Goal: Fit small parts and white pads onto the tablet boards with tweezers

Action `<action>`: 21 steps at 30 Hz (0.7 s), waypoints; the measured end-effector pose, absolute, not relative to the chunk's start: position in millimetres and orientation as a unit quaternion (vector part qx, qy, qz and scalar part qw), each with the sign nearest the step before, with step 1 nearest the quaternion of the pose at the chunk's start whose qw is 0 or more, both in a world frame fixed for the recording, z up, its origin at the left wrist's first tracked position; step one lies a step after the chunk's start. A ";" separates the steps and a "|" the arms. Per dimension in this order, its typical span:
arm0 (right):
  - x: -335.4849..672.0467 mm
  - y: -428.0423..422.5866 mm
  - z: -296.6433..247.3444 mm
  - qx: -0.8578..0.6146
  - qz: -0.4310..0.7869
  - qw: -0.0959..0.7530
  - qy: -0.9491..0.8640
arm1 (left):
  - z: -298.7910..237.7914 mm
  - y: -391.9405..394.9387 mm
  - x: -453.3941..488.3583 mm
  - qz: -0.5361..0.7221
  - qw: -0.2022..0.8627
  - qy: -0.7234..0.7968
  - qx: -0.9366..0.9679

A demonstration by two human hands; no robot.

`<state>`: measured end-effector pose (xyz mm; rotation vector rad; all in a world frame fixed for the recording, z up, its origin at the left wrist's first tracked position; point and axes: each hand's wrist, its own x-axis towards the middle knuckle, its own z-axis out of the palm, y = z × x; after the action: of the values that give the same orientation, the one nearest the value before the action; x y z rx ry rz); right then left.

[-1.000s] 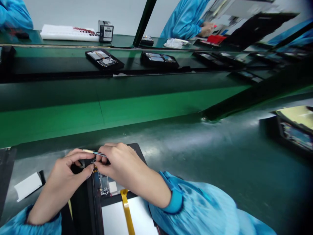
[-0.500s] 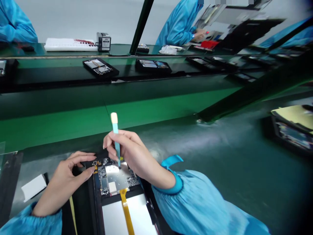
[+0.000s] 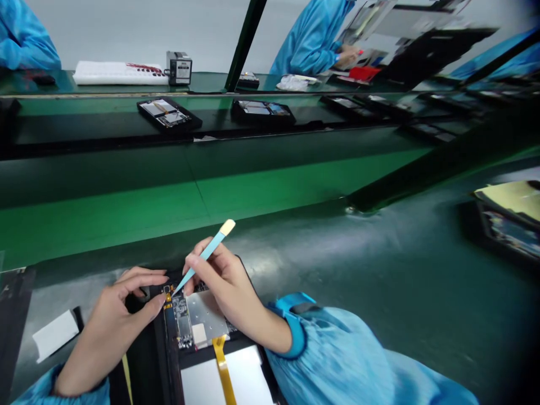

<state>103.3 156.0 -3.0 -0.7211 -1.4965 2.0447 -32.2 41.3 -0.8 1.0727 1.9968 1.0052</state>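
Note:
An opened tablet (image 3: 198,326) lies at the bottom centre, its circuit board, silver shield, orange ribbon cable and white battery showing. My right hand (image 3: 219,281) is closed round a light-blue stick tool (image 3: 206,254). The tool's tip touches the board's top left corner and its cream end points up to the right. My left hand (image 3: 122,306) rests on the tablet's top left edge. Its thumb and forefinger are curled together right by the tool's tip, and nothing shows between them.
A green conveyor belt (image 3: 126,214) runs across the middle. Behind it a dark shelf carries several trays with opened tablets (image 3: 169,114). A white slip (image 3: 54,333) lies at the left, another tray (image 3: 506,225) at the right. People in blue coats work at the back.
My right hand has tipped the stick tool from upright to slanting and moved its tip from the silver shield to the board's top left corner. My left hand has stayed put.

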 end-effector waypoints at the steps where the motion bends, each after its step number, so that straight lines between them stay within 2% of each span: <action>1: 103.7 155.6 -2.7 -0.268 0.752 0.248 -0.549 | -0.7 41.0 -31.7 0.385 0.323 0.763 0.407; 11: 109.4 154.0 -4.2 -0.291 0.701 0.214 -0.615 | -1.9 43.0 -31.2 0.386 0.337 0.761 0.398; 21: 108.7 158.0 -8.5 -0.268 0.682 0.214 -0.646 | -0.4 39.8 -32.9 0.370 0.357 0.752 0.413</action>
<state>108.7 158.0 -8.5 -0.7423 -1.7921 1.8923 -32.9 39.8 -0.4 1.0665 1.9409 0.9554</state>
